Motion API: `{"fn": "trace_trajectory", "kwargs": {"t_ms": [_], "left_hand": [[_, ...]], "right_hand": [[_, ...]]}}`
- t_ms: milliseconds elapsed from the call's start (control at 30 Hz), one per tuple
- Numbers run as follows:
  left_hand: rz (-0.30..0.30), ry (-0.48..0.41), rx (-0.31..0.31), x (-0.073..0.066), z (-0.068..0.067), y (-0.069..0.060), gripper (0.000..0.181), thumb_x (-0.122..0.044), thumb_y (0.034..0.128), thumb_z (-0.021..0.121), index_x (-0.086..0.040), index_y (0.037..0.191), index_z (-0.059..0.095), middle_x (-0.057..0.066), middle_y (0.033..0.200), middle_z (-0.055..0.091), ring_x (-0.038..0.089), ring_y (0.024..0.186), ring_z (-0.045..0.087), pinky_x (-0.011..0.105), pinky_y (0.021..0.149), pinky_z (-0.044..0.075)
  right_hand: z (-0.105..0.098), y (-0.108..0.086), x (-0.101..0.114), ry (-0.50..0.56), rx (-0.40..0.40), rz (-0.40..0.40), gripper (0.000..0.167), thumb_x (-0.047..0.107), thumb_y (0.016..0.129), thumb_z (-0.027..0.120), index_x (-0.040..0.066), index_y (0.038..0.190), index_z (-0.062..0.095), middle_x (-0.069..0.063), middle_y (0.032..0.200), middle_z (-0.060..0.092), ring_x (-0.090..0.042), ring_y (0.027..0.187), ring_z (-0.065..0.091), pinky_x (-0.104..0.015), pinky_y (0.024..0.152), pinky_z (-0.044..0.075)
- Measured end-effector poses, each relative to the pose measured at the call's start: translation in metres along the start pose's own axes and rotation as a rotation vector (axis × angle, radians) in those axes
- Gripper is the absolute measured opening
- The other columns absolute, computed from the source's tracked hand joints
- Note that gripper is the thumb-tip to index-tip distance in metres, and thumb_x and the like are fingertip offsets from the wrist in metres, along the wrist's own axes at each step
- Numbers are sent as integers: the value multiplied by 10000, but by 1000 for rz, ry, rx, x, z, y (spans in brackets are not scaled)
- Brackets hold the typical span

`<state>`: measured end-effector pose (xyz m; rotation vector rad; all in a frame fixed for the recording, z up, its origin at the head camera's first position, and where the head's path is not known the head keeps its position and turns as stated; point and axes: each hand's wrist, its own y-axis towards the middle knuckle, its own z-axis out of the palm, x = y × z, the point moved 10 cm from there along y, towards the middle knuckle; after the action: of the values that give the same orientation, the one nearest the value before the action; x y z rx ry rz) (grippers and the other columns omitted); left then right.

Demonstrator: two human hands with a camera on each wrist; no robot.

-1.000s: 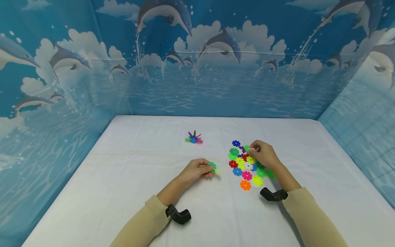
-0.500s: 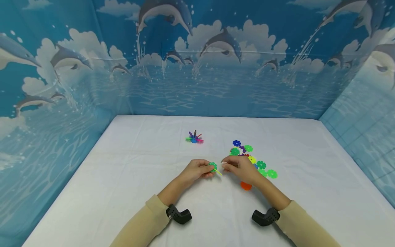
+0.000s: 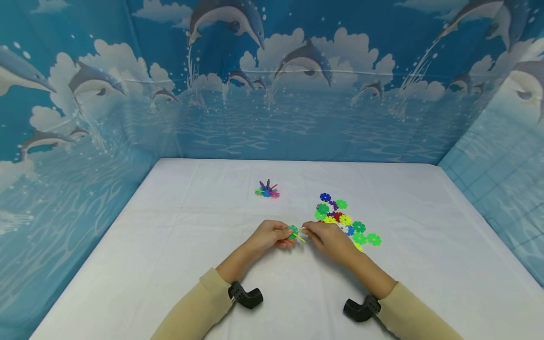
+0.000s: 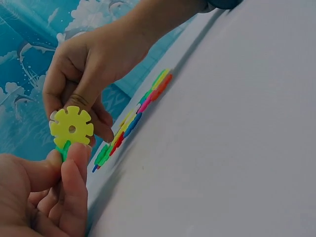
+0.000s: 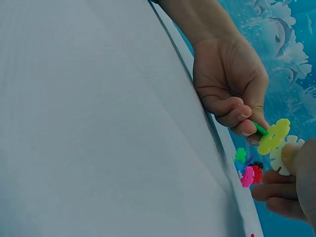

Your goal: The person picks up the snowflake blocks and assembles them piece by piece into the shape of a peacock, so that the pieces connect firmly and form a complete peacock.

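A plain beige left sleeve (image 3: pixel 197 304) shows left of bottom centre, its matching right sleeve (image 3: pixel 418 311) at lower right. At each cuff (image 3: pixel 215 282) sits a black, bent wrist camera (image 3: pixel 245 295) dotted with small holes.

- Green disc (image 3: pixel 295 230), near the middle: one solid bright green.
- Yellow disc (image 4: pixel 72 127), joined to it: plain lemon yellow.
- White disc (image 5: pixel 281 160), right of the yellow: milky white, faintly greenish in the right wrist view.
- Built cluster (image 3: pixel 267 192), farther off to the left: blue, purple, green, pink, red and one dark piece.
- Scattered discs (image 3: pixel 345 220), to the right: greens, yellows, reds, blues, purple and white, with pink and orange in the left wrist view.
- Tablecloth (image 3: pixel 170 236): plain white.
- Backdrop (image 3: pixel 318 123): blue, printed with grey pale-bellied dolphins, white clouds and rippling water; gridded lines at right.
- Sleeves (image 3: pixel 195 302): plain beige.
- Wrist cameras (image 3: pixel 246 296): black.
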<state>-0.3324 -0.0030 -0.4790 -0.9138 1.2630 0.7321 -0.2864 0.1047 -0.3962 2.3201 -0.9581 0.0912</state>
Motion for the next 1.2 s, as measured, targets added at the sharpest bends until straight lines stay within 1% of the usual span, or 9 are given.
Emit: {"fn": "trace_trajectory", "kwargs": {"t_ms": [267,433,500,600,767,867,967,1067,1200], "left_hand": [[-5,58,70,0,7,-1,182,-76,991,545,45,868,602,62,708,680,104,640,662,197,575,522],[8,78,107,-2,9,-3,210,-70,998,529,14,810,569,43,677,667,92,615,642,196,557,516],[14,79,119,-2,11,-4,210,-60,998,529,20,807,562,46,667,665,87,597,634,190,544,511],[27,82,135,-4,13,-5,200,-47,993,532,45,818,561,50,655,662,82,580,625,185,534,506],[38,102,133,-5,14,-7,196,-44,993,529,57,828,563,50,658,664,73,571,615,187,534,503],[32,114,123,-4,15,-7,200,-50,996,529,38,821,568,61,674,672,79,576,615,192,539,504],[29,109,110,-3,15,-6,199,-63,997,537,21,820,575,68,693,677,86,592,624,195,551,511],[23,85,93,-2,14,-4,189,-72,993,550,18,831,583,80,711,682,96,609,634,197,563,518],[5,65,82,0,13,-3,170,-73,984,567,36,856,596,80,725,683,98,621,635,194,570,517]], "right_hand": [[-1,0,12,-13,-56,-88,145,-1,830,738,-7,962,678,-83,859,715,-193,761,693,-335,688,575],[1,-4,18,-1,-101,-141,199,-45,778,758,-5,940,650,-67,799,697,-163,679,668,-295,631,564],[2,-5,20,10,-104,-146,213,-54,770,757,8,930,631,-48,763,680,-137,633,643,-271,603,554],[4,-6,21,24,-96,-129,215,-50,780,750,32,912,601,-10,701,636,-93,571,584,-231,557,525],[7,-6,16,60,-46,-50,148,-14,842,717,52,915,607,18,709,624,-58,582,550,-221,554,506],[8,-9,7,106,19,27,75,54,894,692,76,951,649,44,782,656,-38,650,566,-238,600,510],[3,-15,-7,127,90,112,93,123,912,693,89,999,688,69,841,666,-42,714,581,-270,653,521],[-7,-25,-24,98,141,204,154,152,882,735,90,1021,709,86,874,657,-74,782,597,-306,714,541],[-18,-40,-46,108,239,325,152,178,844,776,113,966,713,108,811,591,-112,771,549,-279,673,517]]}}
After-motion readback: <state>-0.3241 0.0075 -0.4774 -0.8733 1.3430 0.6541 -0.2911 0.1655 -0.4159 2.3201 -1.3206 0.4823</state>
